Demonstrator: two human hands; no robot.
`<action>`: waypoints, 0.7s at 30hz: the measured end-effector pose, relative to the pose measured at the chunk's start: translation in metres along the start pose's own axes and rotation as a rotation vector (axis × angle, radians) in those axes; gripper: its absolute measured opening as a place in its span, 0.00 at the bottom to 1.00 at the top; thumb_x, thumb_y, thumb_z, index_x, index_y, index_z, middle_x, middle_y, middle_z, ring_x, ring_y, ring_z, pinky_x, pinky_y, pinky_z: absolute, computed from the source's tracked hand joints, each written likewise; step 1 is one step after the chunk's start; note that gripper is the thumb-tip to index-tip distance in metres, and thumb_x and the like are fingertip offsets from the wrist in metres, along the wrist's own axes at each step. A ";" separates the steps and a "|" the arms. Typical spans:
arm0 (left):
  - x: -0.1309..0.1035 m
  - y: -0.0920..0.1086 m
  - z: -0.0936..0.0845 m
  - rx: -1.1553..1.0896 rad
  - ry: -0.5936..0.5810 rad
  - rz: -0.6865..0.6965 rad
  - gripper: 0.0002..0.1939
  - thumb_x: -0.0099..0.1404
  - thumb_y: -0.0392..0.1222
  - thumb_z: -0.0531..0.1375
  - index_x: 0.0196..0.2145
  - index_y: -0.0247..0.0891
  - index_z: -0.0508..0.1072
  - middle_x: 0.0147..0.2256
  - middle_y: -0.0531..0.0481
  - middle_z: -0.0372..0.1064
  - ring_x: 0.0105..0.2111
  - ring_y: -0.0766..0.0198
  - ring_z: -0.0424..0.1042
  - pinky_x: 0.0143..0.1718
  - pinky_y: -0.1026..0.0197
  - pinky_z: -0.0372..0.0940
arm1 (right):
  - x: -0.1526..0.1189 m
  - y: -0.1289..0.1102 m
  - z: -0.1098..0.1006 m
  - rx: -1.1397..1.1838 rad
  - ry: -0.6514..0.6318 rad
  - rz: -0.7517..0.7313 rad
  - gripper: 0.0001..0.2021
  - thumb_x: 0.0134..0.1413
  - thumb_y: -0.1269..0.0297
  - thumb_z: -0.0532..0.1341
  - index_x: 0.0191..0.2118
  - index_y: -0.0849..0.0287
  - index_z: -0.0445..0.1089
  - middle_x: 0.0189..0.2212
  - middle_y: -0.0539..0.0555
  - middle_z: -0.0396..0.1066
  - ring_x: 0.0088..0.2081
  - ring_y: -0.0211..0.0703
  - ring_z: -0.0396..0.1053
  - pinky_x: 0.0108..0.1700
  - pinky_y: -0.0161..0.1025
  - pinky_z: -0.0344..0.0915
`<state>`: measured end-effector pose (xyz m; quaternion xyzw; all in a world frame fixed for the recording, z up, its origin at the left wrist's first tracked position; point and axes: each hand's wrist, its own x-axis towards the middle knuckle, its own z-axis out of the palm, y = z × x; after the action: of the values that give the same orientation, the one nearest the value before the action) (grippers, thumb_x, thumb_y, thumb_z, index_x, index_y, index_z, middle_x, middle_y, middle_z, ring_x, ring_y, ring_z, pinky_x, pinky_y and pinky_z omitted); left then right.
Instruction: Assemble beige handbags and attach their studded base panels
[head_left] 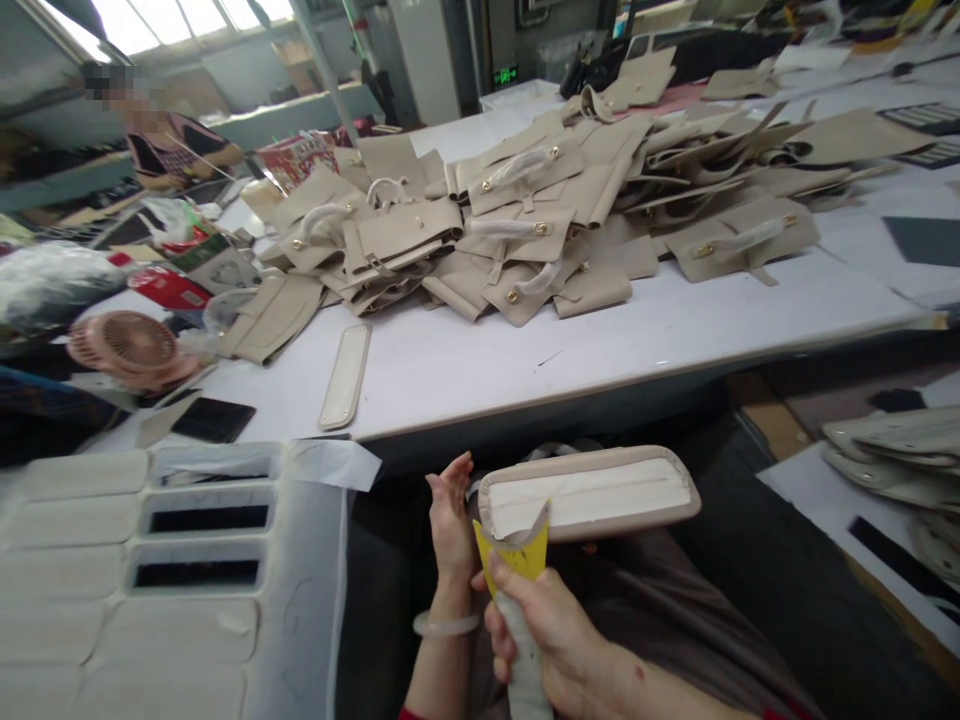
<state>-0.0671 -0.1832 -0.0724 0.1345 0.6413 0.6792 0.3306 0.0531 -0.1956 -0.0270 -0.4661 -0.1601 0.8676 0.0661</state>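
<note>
My right hand (536, 625) is wrapped round the pale handle of a yellow-bladed tool (525, 560) with a notched, forked edge. The blade overlaps the left end of a long rounded beige piece (592, 495), whose upper face is white inside a beige rim. That piece lies over my lap, below the table edge. Just left of its end, my left hand (451, 515) is raised with its fingers apart and nothing in it. A white bangle circles the left wrist.
The white table (480, 380) ahead bears a pile of beige bag parts (517, 200), a flat oblong panel (345, 375), a pink fan (131, 345) and a black phone (214, 419). Slotted panels (206, 540) stand left. Stacked pieces (900, 440) lie right. A person (172, 150) sits far left.
</note>
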 end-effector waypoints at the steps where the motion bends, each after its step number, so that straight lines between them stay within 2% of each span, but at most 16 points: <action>1: 0.000 0.005 0.003 0.049 -0.066 0.013 0.33 0.71 0.64 0.43 0.48 0.37 0.76 0.51 0.41 0.73 0.51 0.54 0.71 0.52 0.52 0.65 | 0.001 0.000 -0.001 -0.002 -0.007 -0.002 0.27 0.43 0.41 0.69 0.34 0.62 0.69 0.12 0.45 0.61 0.13 0.31 0.53 0.14 0.30 0.57; 4: 0.000 0.016 0.011 0.279 -0.254 0.027 0.33 0.70 0.64 0.48 0.42 0.35 0.81 0.41 0.42 0.78 0.40 0.54 0.75 0.38 0.59 0.66 | 0.003 -0.002 -0.007 -0.019 -0.057 0.007 0.26 0.45 0.41 0.68 0.33 0.62 0.68 0.12 0.45 0.61 0.12 0.32 0.54 0.14 0.31 0.60; 7: -0.001 0.019 0.015 0.394 -0.227 0.045 0.30 0.69 0.62 0.51 0.39 0.35 0.82 0.34 0.45 0.79 0.31 0.59 0.73 0.28 0.62 0.61 | 0.004 -0.008 -0.014 -0.049 -0.107 0.067 0.23 0.52 0.43 0.65 0.33 0.62 0.68 0.13 0.46 0.62 0.12 0.33 0.55 0.15 0.33 0.63; 10: -0.001 0.018 0.018 0.448 -0.195 0.074 0.28 0.69 0.61 0.52 0.37 0.36 0.82 0.31 0.47 0.78 0.28 0.61 0.70 0.26 0.63 0.58 | 0.005 -0.016 -0.021 -0.076 -0.164 0.111 0.22 0.56 0.44 0.63 0.33 0.63 0.68 0.13 0.46 0.63 0.12 0.33 0.58 0.17 0.33 0.64; 15: -0.002 0.022 0.027 0.582 -0.137 0.134 0.27 0.69 0.60 0.52 0.30 0.37 0.81 0.25 0.50 0.75 0.24 0.64 0.67 0.25 0.63 0.56 | 0.009 -0.026 -0.033 -0.105 -0.238 0.121 0.22 0.55 0.44 0.64 0.34 0.64 0.68 0.13 0.47 0.64 0.12 0.33 0.59 0.17 0.32 0.64; 21: 0.001 0.030 0.039 0.878 -0.093 0.283 0.24 0.70 0.57 0.52 0.23 0.40 0.70 0.22 0.51 0.71 0.22 0.65 0.64 0.26 0.63 0.52 | 0.014 -0.024 -0.036 -0.086 -0.256 0.049 0.28 0.47 0.37 0.66 0.33 0.62 0.67 0.13 0.48 0.66 0.12 0.34 0.59 0.18 0.33 0.63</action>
<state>-0.0521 -0.1508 -0.0382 0.3780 0.8280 0.3753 0.1749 0.0745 -0.1620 -0.0482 -0.3577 -0.1929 0.9137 0.0040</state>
